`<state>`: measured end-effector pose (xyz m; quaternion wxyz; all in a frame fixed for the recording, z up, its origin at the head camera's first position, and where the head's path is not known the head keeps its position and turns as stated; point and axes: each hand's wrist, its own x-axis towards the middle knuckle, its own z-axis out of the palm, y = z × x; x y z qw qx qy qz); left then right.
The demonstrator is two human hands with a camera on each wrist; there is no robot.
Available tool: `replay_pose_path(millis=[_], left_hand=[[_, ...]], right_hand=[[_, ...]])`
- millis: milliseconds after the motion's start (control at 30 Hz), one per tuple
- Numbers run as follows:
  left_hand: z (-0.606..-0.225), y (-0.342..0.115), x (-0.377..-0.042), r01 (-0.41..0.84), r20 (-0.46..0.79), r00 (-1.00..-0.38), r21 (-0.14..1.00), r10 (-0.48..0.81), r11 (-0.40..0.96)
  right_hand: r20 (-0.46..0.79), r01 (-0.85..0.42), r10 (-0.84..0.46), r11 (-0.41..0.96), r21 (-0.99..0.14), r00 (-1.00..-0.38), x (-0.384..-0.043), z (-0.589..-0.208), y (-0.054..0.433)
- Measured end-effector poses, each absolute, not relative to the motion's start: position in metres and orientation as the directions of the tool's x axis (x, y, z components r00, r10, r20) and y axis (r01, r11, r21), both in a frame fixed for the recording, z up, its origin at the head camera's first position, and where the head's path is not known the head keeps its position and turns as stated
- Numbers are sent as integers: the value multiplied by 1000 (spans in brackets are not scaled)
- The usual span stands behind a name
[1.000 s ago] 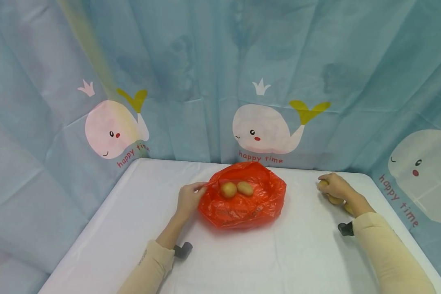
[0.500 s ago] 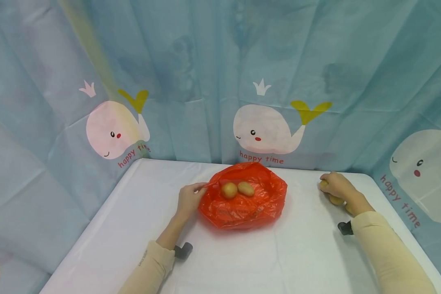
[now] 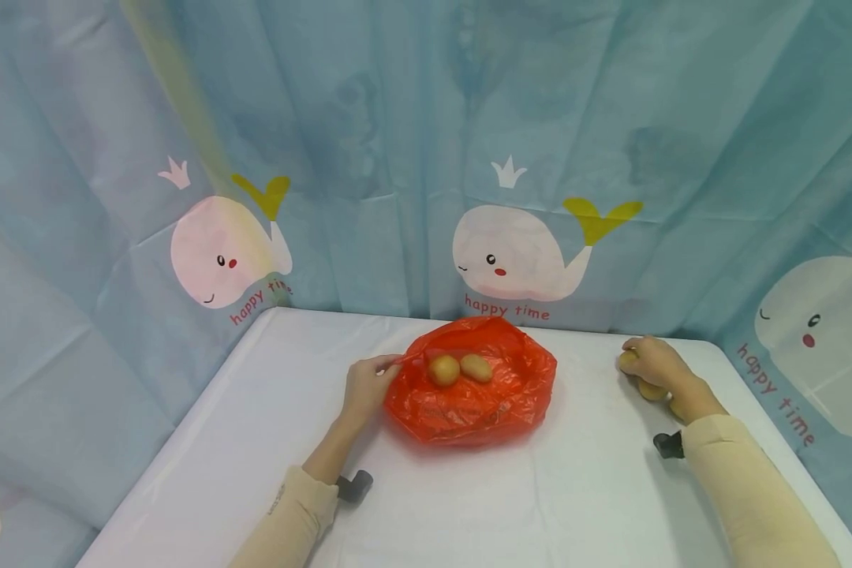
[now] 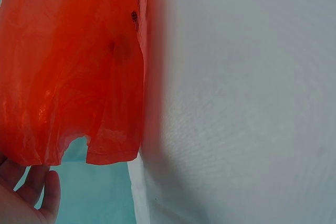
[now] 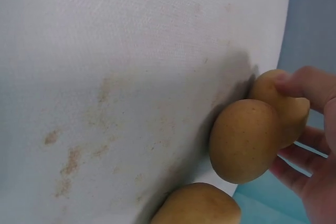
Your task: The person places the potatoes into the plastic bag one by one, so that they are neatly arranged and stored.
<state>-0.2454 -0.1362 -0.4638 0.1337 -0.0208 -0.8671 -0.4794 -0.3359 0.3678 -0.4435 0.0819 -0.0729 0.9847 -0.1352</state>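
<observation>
A red plastic bag point(image 3: 461, 410) lies spread with its mouth open in the middle of the white table. Two potatoes point(image 3: 476, 368) show inside it, side by side. At the bag's left edge, my left hand point(image 3: 364, 388) holds the rim between thumb and fingers. The left wrist view shows the red bag point(image 4: 79, 66) hanging down to my fingertips at the lower left. Far to the right, my right hand point(image 3: 659, 364) grips a potato point(image 5: 275, 95), thumb on one side and fingers on the other. Beside it sits a second potato point(image 5: 245, 141), with a third potato point(image 5: 198, 207) nearer the wrist.
A white cloth covers the table point(image 3: 468, 513), with brownish smudges point(image 5: 72, 160) near the potatoes. A blue curtain point(image 3: 369, 158) printed with whales hangs close behind the table's far edge and along both sides. Dark wrist mounts point(image 3: 355, 487) stick out from both sleeves.
The head view has shifted very slightly. Both hands, the bag and the potatoes keep nearly the same places.
</observation>
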Motion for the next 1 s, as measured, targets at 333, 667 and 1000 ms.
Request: replay_pose_path(millis=[333, 667, 1000], left_hand=[[-463, -135, -245, 176, 265, -960, 826, -93, 536], [-463, -134, -245, 175, 266, -959, 820, -92, 545], [-461, -133, -243, 159, 250, -963, 826, -99, 540]], right_hand=[[-98, -134, -173, 939, -316, -980, -331, -433, 365], [-75, -144, -191, 901, -410, -979, -325, -423, 359], [-49, -161, -201, 888, -430, -978, -322, -420, 351]])
